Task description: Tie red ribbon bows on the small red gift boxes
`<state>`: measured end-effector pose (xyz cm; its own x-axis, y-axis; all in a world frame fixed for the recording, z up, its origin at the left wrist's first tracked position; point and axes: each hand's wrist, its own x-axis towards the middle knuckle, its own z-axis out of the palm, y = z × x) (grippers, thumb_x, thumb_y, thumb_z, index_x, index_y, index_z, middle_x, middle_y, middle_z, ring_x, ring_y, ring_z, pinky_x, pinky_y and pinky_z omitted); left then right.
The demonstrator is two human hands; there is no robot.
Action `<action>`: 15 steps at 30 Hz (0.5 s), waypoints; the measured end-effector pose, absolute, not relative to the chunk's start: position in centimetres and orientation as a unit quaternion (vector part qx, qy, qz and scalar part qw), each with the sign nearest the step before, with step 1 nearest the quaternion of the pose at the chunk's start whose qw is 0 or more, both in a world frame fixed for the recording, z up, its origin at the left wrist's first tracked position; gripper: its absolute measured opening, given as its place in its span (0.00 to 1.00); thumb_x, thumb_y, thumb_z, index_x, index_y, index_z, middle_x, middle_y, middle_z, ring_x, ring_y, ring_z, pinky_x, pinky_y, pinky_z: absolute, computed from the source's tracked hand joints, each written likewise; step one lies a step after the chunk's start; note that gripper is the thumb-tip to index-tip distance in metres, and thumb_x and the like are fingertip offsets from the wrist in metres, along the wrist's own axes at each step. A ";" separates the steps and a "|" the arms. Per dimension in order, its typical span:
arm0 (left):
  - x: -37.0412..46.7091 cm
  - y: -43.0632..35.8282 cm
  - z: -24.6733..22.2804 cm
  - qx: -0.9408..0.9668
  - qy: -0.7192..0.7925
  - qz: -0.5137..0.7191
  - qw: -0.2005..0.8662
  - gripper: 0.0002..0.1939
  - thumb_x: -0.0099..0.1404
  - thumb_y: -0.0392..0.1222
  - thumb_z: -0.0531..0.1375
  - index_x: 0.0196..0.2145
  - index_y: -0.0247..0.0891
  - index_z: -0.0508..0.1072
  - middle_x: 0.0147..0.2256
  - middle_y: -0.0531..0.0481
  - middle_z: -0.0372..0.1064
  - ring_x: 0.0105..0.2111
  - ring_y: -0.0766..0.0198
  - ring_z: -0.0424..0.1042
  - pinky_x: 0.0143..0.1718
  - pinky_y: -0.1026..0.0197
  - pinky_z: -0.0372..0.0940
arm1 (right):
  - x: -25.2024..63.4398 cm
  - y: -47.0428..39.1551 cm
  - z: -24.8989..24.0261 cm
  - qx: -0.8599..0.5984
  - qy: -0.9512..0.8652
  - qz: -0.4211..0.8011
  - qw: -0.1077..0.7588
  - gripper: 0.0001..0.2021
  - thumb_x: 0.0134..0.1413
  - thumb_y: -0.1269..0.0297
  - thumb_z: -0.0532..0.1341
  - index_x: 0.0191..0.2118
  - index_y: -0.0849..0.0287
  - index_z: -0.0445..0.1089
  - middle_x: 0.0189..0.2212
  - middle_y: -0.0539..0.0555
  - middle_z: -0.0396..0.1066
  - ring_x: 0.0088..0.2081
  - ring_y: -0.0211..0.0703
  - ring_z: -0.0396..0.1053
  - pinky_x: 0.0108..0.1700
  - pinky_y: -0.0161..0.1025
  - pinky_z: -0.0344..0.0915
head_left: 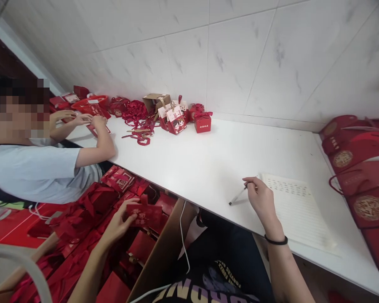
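My left hand (123, 221) is closed on a small red box (145, 214) with printed characters, held above a large carton (158, 248) full of red boxes and ribbons. Over the white table (208, 168), my right hand (259, 195) is closed round a pen (238, 197), whose dark end points left toward the tabletop. A black band circles my right wrist. Beside and partly under that hand and forearm lies a lined sheet of paper (297, 206) with rows of handwriting.
Small gift boxes (176, 120) and loose ribbons (140, 134) stand and lie near the wall. Large red bags (363, 168) line the right end. At the left, a person (41, 168) handles a red box. A white cable (182, 235) hangs beside the carton.
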<state>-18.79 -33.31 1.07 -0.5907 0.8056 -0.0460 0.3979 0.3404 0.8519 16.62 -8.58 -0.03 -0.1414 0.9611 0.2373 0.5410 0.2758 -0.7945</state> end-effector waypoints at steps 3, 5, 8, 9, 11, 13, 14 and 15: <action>-18.4 -32.4 -0.6 0.399 0.771 0.427 0.254 0.22 0.47 0.55 0.62 0.35 0.37 0.69 0.47 0.39 0.67 0.51 0.48 0.64 0.52 0.51 0.60 | 17.4 -9.7 0.5 -0.518 -0.689 0.295 0.411 0.15 0.45 0.67 0.48 0.35 0.59 0.70 0.30 0.55 0.72 0.29 0.44 0.69 0.32 0.40 0.64; -18.4 -31.0 -1.9 0.394 0.761 0.432 0.281 0.24 0.47 0.56 0.62 0.36 0.36 0.68 0.46 0.38 0.67 0.49 0.48 0.65 0.50 0.52 0.62 | 18.2 -10.2 0.7 -0.513 -0.684 0.291 0.430 0.15 0.45 0.68 0.48 0.37 0.59 0.69 0.30 0.55 0.72 0.31 0.44 0.69 0.33 0.40 0.65; -19.5 -28.5 -3.2 0.407 0.765 0.412 0.282 0.25 0.43 0.60 0.62 0.32 0.37 0.67 0.37 0.41 0.69 0.46 0.48 0.67 0.48 0.50 0.63 | 19.7 -10.6 0.7 -0.510 -0.654 0.298 0.472 0.13 0.47 0.68 0.49 0.38 0.58 0.67 0.32 0.55 0.71 0.35 0.45 0.70 0.36 0.43 0.66; -20.0 -27.6 -3.4 0.419 0.776 0.398 0.253 0.26 0.41 0.61 0.62 0.30 0.38 0.66 0.34 0.43 0.69 0.46 0.46 0.66 0.47 0.48 0.63 | 20.4 -10.6 0.7 -0.505 -0.636 0.306 0.497 0.11 0.48 0.68 0.51 0.37 0.58 0.66 0.33 0.55 0.71 0.37 0.45 0.70 0.38 0.44 0.66; -21.2 -25.9 -3.6 0.452 0.799 0.358 0.172 0.25 0.37 0.62 0.63 0.26 0.39 0.65 0.32 0.44 0.66 0.44 0.44 0.66 0.47 0.44 0.62 | 22.0 -10.5 0.5 -0.484 -0.588 0.327 0.560 0.06 0.50 0.65 0.55 0.35 0.57 0.63 0.35 0.55 0.71 0.40 0.45 0.70 0.42 0.45 0.66; -21.9 -24.6 -3.8 0.470 0.805 0.330 0.149 0.24 0.38 0.60 0.63 0.25 0.39 0.65 0.29 0.46 0.64 0.38 0.45 0.68 0.44 0.43 0.64 | 24.0 -10.4 0.2 -0.467 -0.534 0.336 0.619 0.08 0.50 0.61 0.58 0.34 0.56 0.58 0.33 0.55 0.72 0.40 0.46 0.71 0.41 0.45 0.67; -22.0 -24.2 -4.0 0.466 0.802 0.334 0.167 0.23 0.38 0.59 0.63 0.26 0.39 0.64 0.29 0.47 0.63 0.35 0.46 0.70 0.40 0.44 0.66 | 25.1 -10.4 0.0 -0.468 -0.509 0.335 0.640 0.11 0.51 0.58 0.60 0.34 0.56 0.56 0.33 0.54 0.72 0.39 0.45 0.71 0.39 0.45 0.68; -21.9 -23.9 -4.3 0.450 0.799 0.352 0.185 0.24 0.38 0.58 0.62 0.27 0.39 0.63 0.28 0.48 0.63 0.32 0.48 0.70 0.37 0.46 0.68 | 26.1 -10.5 -0.2 -0.475 -0.489 0.330 0.653 0.13 0.51 0.56 0.60 0.34 0.55 0.54 0.32 0.54 0.72 0.38 0.45 0.72 0.37 0.43 0.68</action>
